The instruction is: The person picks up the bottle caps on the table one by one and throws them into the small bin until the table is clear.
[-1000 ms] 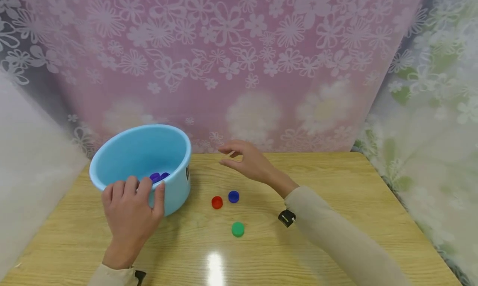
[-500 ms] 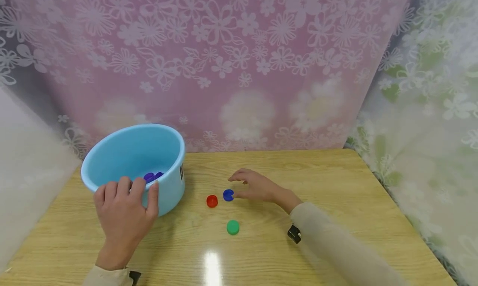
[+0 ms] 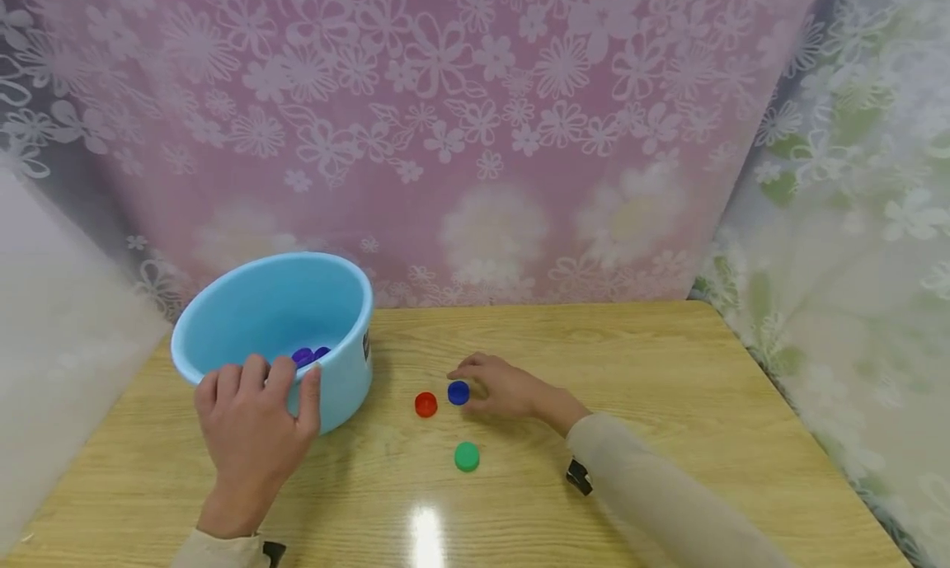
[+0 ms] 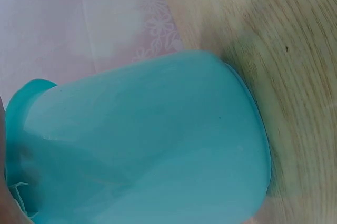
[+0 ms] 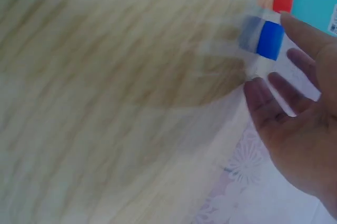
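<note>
My left hand [image 3: 256, 424] grips the near rim of a light blue plastic basin [image 3: 349, 395], fingers over the edge; the basin's side fills most of the left wrist view. Purple bottle caps [image 3: 303, 357] show inside it. To the right, my right hand [image 3: 505, 389] is low over the table, its fingers parted around a blue bottle cap [image 3: 458, 392]. In the right wrist view a gap shows between the fingers [image 5: 266, 105] and the blue cap [image 5: 270, 40]. A red cap [image 3: 425, 405] lies just left of it, and a green cap [image 3: 467, 457] nearer me.
All of this stands on a wood-grain table [image 3: 631, 362]. Behind its far edge hangs a pink flowered curtain [image 3: 490, 180], with pale cloth [image 3: 853, 263] along the right side. Light glares off the tabletop near the front.
My right hand has come down from above the table's far part to the blue cap, its fingers now around it. The left hand keeps its grip on the basin rim.
</note>
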Demonstrator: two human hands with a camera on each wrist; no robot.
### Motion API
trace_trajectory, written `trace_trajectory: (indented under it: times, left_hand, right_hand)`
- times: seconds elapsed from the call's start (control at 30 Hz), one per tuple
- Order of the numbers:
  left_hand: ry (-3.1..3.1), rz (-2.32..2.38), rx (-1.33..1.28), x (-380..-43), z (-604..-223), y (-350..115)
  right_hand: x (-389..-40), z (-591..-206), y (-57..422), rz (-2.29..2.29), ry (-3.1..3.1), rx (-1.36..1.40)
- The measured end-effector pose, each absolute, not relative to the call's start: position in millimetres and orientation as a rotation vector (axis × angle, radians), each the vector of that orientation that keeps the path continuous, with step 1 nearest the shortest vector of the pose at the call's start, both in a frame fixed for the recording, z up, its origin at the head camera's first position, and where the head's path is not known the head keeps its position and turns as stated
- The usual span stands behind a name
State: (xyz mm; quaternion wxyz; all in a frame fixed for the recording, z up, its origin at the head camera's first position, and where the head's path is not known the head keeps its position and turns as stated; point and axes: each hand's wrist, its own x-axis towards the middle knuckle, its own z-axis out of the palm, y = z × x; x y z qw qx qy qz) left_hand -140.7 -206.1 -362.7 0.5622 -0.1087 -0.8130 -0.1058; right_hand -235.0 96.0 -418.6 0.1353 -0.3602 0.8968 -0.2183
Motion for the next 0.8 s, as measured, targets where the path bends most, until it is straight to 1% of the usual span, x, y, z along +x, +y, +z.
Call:
trace_trajectory:
  times: [0.27, 0.8]
  left_hand:
    - [-1.899, -0.252, -0.261, -140.3, -361.6, -205.6]
    - [-1.908, -0.261, -0.262, -139.3, -360.6, -204.9]
  right_hand:
    - [-233.9, -421.2, 92.4, -0.595, 2.683, -1.034]
    - [-235.1, -423.8, 90.4, -0.672, 2.659, -0.909]
